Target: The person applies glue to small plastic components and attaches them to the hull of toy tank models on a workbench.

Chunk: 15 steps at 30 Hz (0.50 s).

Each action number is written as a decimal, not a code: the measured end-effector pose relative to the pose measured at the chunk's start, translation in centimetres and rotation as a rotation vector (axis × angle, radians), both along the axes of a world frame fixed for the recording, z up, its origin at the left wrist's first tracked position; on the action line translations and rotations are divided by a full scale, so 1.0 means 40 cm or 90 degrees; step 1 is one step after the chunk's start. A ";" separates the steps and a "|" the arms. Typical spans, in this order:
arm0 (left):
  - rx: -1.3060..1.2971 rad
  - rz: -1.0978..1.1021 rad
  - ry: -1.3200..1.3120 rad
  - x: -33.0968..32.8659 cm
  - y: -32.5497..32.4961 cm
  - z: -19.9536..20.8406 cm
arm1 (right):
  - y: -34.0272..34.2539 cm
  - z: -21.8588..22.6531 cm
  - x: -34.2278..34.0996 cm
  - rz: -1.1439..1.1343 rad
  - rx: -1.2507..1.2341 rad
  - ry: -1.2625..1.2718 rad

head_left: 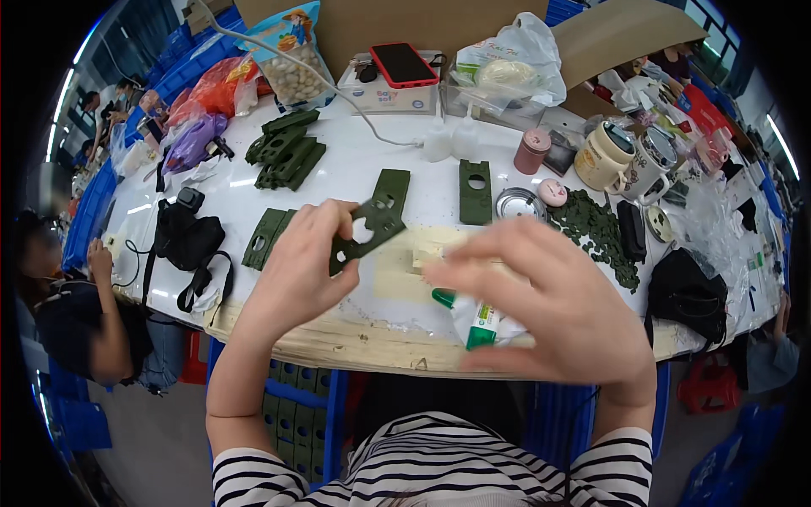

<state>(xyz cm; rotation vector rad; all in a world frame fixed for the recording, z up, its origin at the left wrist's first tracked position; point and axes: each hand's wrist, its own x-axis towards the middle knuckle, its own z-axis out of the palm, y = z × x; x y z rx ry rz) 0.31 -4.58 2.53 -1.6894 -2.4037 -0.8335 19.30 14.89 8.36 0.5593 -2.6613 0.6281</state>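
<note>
My left hand (302,258) is closed around one end of a dark green flat plate with cut-out holes (389,221), held tilted above the table. Behind it a similar green plate (395,180) lies on the table. My right hand (549,296) is blurred by motion, its fingers and thumb apart, with nothing visible between them. Beneath it lie a green-and-white tube (483,324) and some white tissue. More green plates (269,232) lie beside my left hand, and one plate with a round hole (475,203) lies beyond my right hand.
A stack of green parts (285,152) sits at the back left. Right of centre are a heap of small green pieces (587,228), a round metal tin (519,204) and mugs (604,156). A phone (405,65) rests on a box. Another person (84,321) sits at the left.
</note>
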 end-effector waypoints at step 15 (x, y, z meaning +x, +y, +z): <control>0.461 -0.198 -0.711 0.044 0.193 -0.033 | 0.109 -0.137 -0.075 -0.315 -0.146 0.256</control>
